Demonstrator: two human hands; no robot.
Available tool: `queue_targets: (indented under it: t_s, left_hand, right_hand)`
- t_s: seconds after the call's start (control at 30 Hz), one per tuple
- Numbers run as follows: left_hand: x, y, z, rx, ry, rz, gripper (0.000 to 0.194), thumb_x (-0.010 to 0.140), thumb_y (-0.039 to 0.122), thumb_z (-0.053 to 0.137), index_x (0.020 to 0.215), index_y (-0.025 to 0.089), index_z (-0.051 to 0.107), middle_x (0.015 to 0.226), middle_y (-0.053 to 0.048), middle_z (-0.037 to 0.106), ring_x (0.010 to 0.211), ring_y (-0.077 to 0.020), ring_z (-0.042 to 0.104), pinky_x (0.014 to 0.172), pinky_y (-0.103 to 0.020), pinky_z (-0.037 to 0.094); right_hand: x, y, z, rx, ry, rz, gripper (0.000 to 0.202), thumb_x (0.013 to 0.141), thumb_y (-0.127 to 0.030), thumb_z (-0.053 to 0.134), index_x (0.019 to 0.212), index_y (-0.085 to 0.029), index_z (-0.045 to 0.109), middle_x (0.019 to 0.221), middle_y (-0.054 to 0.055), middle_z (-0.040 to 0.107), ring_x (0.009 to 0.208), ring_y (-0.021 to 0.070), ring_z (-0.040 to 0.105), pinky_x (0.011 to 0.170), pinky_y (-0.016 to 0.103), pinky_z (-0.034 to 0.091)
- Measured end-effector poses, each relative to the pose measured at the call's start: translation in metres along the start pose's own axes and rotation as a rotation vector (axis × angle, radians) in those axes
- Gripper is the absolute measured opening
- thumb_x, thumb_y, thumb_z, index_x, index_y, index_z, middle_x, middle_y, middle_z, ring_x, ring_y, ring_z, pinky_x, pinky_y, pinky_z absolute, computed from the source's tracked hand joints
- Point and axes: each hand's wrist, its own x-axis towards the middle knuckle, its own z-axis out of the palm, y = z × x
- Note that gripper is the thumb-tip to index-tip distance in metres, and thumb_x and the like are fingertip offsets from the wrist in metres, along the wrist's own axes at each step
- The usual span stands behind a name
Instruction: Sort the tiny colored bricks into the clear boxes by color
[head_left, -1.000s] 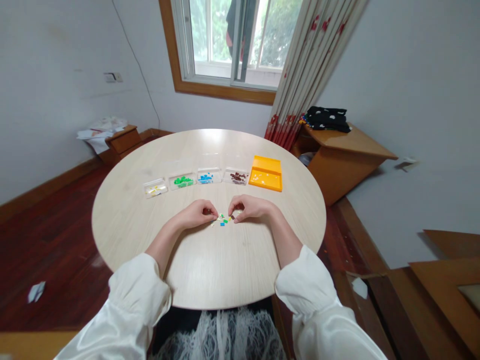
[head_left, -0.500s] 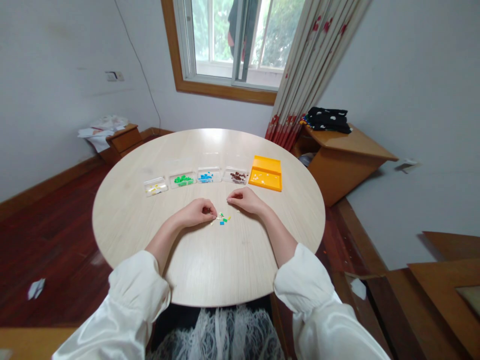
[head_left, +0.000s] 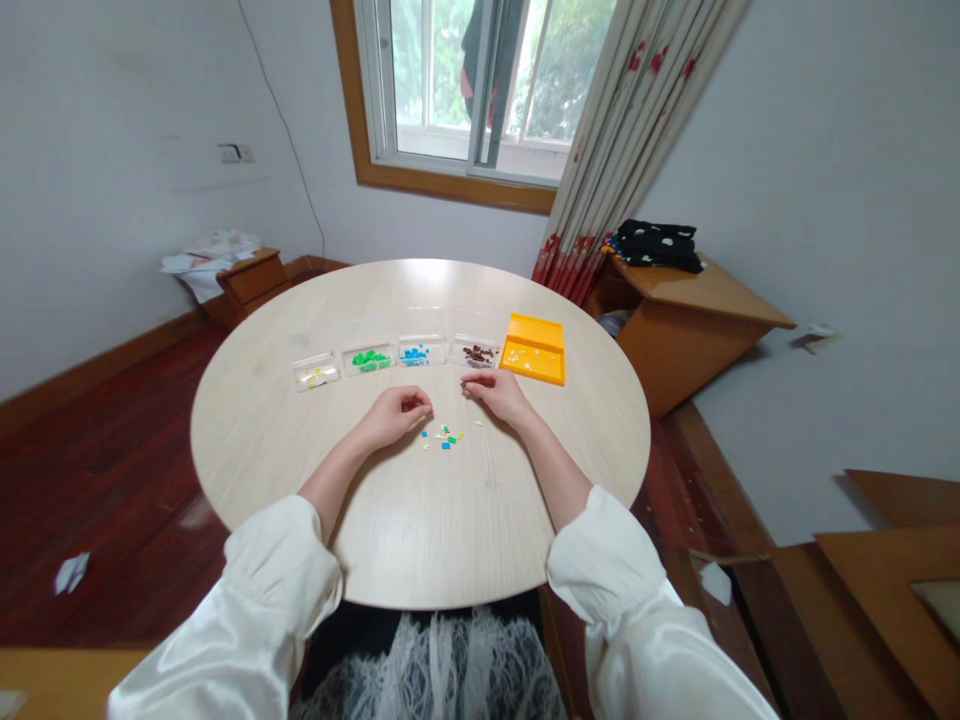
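My right hand (head_left: 495, 394) is in a pinch just in front of the clear box of brown pieces (head_left: 478, 354). A small dark brown piece (head_left: 463, 386) shows at its fingertips. To the left, my left hand (head_left: 397, 414) has its thumb and fingers closed together above the table; whatever they hold, if anything, is too small to make out. Between and below the hands lies a loose group of tiny flat pieces, among them a green piece (head_left: 452, 440), a blue piece (head_left: 445, 446), a yellow piece (head_left: 460, 436) and several cream ones.
A row of open clear boxes crosses the round table (head_left: 420, 540): yellow and white pieces (head_left: 316, 376), green pieces (head_left: 371, 359), blue pieces (head_left: 415, 354). At the row's right end stands an open orange case (head_left: 533, 349) with pale bits inside.
My left hand has lifted slightly away from the loose pieces, uncovering a blue one. My right hand has shifted slightly, and a dark brown piece now shows at its fingertips.
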Motion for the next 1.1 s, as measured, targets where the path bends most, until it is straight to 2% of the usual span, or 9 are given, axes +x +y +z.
queue_targets:
  t_s: [0.3, 0.47, 0.63, 0.73, 0.83, 0.97, 1.1]
  left_hand:
    - [0.005, -0.006, -0.003, -0.239, 0.306, -0.095, 0.027, 0.056, 0.037, 0.074, 0.066, 0.014, 0.063, 0.065, -0.002, 0.063, 0.053, -0.0098, 0.052, 0.049, -0.022, 0.038]
    - [0.006, -0.012, -0.003, -0.396, 0.427, -0.179, 0.041, 0.052, 0.041, 0.077, 0.082, 0.013, 0.069, 0.073, -0.004, 0.065, 0.050, -0.0065, 0.045, 0.047, -0.022, 0.034]
    - [0.009, -0.016, -0.004, -0.558, 0.481, -0.197, 0.040, 0.049, 0.035, 0.078, 0.080, 0.013, 0.069, 0.074, -0.002, 0.063, 0.051, -0.0049, 0.042, 0.050, -0.022, 0.034]
    - [0.010, -0.015, -0.002, -0.688, 0.517, -0.208, 0.037, 0.044, 0.030, 0.081, 0.075, 0.013, 0.069, 0.071, -0.001, 0.062, 0.051, -0.0040, 0.041, 0.050, -0.021, 0.035]
    - [0.011, -0.012, 0.002, -0.748, 0.512, -0.218, 0.036, 0.042, 0.026, 0.082, 0.072, 0.012, 0.068, 0.067, 0.000, 0.061, 0.051, -0.0040, 0.042, 0.050, -0.020, 0.035]
    - [0.010, -0.007, 0.007, -0.728, 0.497, -0.243, 0.037, 0.041, 0.025, 0.082, 0.072, 0.012, 0.067, 0.067, 0.000, 0.062, 0.052, -0.0048, 0.045, 0.051, -0.020, 0.035]
    - [0.009, -0.003, 0.008, -0.702, 0.479, -0.245, 0.041, 0.040, 0.027, 0.083, 0.073, 0.013, 0.065, 0.067, -0.001, 0.064, 0.055, -0.0065, 0.049, 0.052, -0.020, 0.036]
  right_hand:
    - [0.004, -0.003, 0.002, 0.090, 0.150, 0.032, 0.010, 0.064, -0.020, 0.065, 0.072, -0.016, 0.062, 0.065, 0.001, 0.065, 0.063, 0.0122, 0.063, 0.065, 0.027, 0.052]
    - [0.005, -0.007, 0.000, 0.097, 0.205, 0.022, 0.012, 0.062, -0.017, 0.060, 0.074, -0.016, 0.060, 0.065, 0.000, 0.063, 0.057, 0.0094, 0.059, 0.057, 0.022, 0.048]
    - [0.006, -0.005, -0.004, 0.047, 0.211, 0.020, 0.011, 0.062, -0.016, 0.056, 0.071, -0.016, 0.060, 0.058, -0.004, 0.058, 0.049, 0.0063, 0.050, 0.049, 0.019, 0.039]
    - [0.010, -0.003, -0.009, 0.023, 0.271, -0.024, 0.012, 0.064, -0.017, 0.055, 0.073, -0.015, 0.062, 0.060, -0.003, 0.060, 0.054, 0.0081, 0.054, 0.052, 0.019, 0.040]
    - [0.014, -0.002, -0.011, 0.076, 0.328, -0.048, 0.019, 0.068, -0.017, 0.056, 0.085, -0.015, 0.065, 0.076, 0.003, 0.068, 0.069, 0.0118, 0.063, 0.059, 0.022, 0.046]
    - [0.019, 0.000, -0.011, 0.181, 0.292, 0.016, 0.033, 0.076, -0.016, 0.055, 0.109, -0.016, 0.061, 0.105, 0.010, 0.068, 0.089, 0.0135, 0.066, 0.073, 0.026, 0.051]
    - [0.020, 0.001, -0.011, 0.182, 0.286, 0.067, 0.037, 0.081, -0.014, 0.049, 0.118, -0.014, 0.057, 0.108, 0.012, 0.067, 0.091, 0.0142, 0.067, 0.075, 0.027, 0.052]
